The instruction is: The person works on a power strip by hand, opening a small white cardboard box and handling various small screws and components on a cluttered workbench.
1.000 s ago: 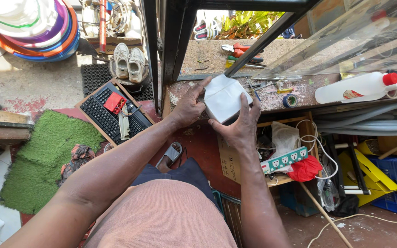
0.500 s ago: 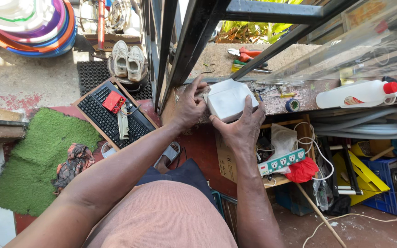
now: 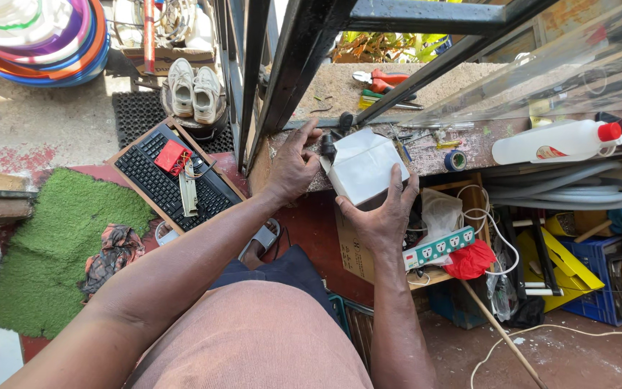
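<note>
The white boxy plastic casing (image 3: 363, 166), held just above the stone worktop (image 3: 412, 86) edge, looks rigid, smooth and fairly light, best gripped across its flat sides. The right hand (image 3: 381, 216) cups it from below, fingers wrapped up its side, while the left hand (image 3: 293, 162) pinches the black fitting (image 3: 330, 141) at its top corner.

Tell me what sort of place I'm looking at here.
Probably a small outdoor repair stall. The hands hold a white box-shaped device over a worn concrete bench with pliers and a tape roll; below sit a power strip and a keyboard.
</note>
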